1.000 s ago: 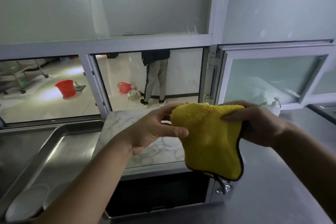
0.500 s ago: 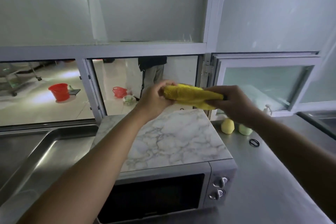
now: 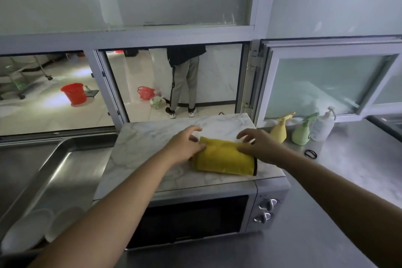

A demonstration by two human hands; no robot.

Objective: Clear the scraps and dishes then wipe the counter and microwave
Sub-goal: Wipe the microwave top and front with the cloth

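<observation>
Laying the folded yellow cloth (image 3: 226,160) onto the microwave (image 3: 165,159) top, held aloft moments earlier, left hand (image 3: 185,144) and right hand (image 3: 258,144) press it loose-fingered; wiping looks imminent.

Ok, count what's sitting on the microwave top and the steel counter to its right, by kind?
Yellow cloth: 1, on the microwave top
Spray bottles: 2, one yellow, one green
Pump bottle: 1, clear
Black ring: 1, flat on the counter
Total: 5

Dim indoors, daylight through the window (image 3: 169,85), glare on the sink (image 3: 54,172), wide-angle bending at edges
</observation>
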